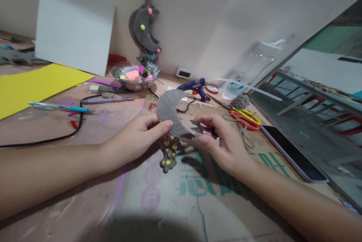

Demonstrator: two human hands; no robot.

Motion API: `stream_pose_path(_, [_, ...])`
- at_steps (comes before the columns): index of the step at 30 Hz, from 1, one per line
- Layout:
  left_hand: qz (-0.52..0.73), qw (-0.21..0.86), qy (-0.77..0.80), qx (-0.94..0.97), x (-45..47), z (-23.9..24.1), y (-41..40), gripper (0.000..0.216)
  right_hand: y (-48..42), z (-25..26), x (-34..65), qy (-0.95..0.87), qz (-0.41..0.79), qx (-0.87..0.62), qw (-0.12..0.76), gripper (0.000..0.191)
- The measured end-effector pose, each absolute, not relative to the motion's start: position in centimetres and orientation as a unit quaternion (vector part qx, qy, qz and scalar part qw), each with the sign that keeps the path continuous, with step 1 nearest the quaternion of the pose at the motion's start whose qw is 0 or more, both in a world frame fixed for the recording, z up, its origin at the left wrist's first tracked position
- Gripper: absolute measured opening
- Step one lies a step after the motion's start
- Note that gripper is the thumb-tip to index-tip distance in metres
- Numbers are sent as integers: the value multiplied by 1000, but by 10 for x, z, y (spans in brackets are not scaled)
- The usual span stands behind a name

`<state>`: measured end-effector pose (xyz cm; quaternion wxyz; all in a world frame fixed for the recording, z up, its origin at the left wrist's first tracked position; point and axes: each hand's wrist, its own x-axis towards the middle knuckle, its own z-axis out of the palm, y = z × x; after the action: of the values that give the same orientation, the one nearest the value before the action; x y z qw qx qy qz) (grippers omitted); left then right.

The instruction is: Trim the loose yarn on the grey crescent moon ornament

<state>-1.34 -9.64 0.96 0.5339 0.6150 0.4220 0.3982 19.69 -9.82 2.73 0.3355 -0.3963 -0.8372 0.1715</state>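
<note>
My left hand (144, 130) is closed on a crescent moon (169, 112) wrapped in grey yarn, thumb on its front. Below the moon hang flower-shaped ornaments (169, 161), dark with yellow centres. In my right hand (219, 136) is a pair of small snips (202, 128), its two pointed blades apart and aimed at the moon's lower tip. My fingers hide most of the snips' handle. A small gap seems to lie between blades and moon.
Behind the moon lies a blue glue gun (195, 88). Scissors (246, 117), grey yarn (240, 101) and a phone (294, 153) are at right. A metal bowl (132, 83), pen (60, 107) and yellow sheet (36, 87) lie left. Cardboard (158, 208) covers the table's middle.
</note>
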Motion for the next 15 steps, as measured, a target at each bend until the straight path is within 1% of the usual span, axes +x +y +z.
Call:
stream_pose_path(2, [397, 531, 419, 621, -13, 11, -97, 26, -100, 32, 201, -868, 78, -369, 324, 22])
stream_pose_path(6, [384, 518, 425, 636, -13, 12, -99, 26, -103, 34, 202, -911, -43, -329, 244, 19])
stream_pose_path(10, [378, 481, 437, 659, -14, 14, -98, 28, -101, 30, 201, -921, -95, -309, 218, 22])
stream_pose_path(15, [378, 463, 443, 668, -16, 12, -97, 27, -98, 27, 202, -920, -118, -309, 210, 17])
